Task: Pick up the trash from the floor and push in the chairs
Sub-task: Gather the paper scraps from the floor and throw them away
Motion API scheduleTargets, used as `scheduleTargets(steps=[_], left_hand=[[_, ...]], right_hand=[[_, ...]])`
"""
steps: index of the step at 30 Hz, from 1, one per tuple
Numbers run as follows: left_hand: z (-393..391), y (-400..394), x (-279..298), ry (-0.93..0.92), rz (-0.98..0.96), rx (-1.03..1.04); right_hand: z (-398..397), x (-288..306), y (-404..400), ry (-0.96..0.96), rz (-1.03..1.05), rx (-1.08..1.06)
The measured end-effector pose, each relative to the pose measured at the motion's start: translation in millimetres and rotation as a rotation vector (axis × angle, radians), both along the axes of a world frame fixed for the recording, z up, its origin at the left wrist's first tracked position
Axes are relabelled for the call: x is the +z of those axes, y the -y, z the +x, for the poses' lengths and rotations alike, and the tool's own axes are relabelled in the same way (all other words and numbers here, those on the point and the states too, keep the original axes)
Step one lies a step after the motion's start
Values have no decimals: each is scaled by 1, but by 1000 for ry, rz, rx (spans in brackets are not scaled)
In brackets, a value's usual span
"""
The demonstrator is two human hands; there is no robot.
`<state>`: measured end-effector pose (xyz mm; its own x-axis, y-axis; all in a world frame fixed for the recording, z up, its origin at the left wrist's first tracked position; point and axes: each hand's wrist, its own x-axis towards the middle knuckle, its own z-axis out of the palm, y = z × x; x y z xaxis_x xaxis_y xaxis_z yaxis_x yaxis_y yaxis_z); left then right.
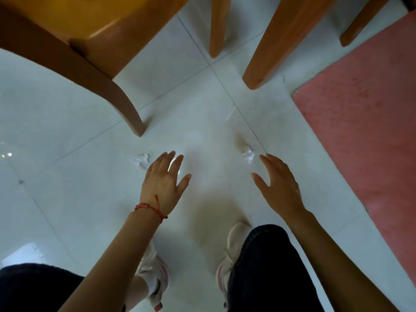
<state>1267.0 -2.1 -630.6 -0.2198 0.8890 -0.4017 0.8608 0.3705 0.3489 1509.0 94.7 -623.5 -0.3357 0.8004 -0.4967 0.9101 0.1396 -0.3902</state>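
Since both hands are spread wide with nothing in them, the grip on either side is fully released right now, so the pickup hasn't happened yet. The left hand (165,176), the one with the thin red string bracelet (150,209) on its wrist, hovers just beside a small crumpled white paper scrap (141,159) lying on the glossy white tiled floor (67,154), off that hand's outer edge. The right hand (279,185) has its fingertips near a second crumpled white paper wad (248,152), which sits right by a dark grout line. I'd say the smart move is to take one scrap per hand at once: drop each hand straight over its piece and pinch from the top with thumb and two fingers, because light paper like this will probably skid on slick tile if you swipe at it sideways. The left hand needs to shift outward a bit first. Further out, the orange-brown wooden chair (67,41) on the left and more wooden legs (267,48) ahead are close enough to bump, so keep your head low and slow. The pinkish-red mat (360,109) lies to the right, well apart from both scraps. Chairs come after.
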Motion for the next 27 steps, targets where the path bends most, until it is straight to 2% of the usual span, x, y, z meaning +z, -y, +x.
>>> scheduleTargets(steps=[9, 14, 24, 27], left_hand=[[24, -16, -126, 11, 43, -31], [35, -20, -179, 18, 67, -10], [39, -8, -211, 16, 129, 96], [39, 2, -211, 8, 133, 118]], right_hand=[[17, -142, -11, -54, 59, -93], [18, -207, -21, -112, 127, -109], [6, -254, -29, -106, 222, -15], [-5, -256, -27, -238, 169, -136]])
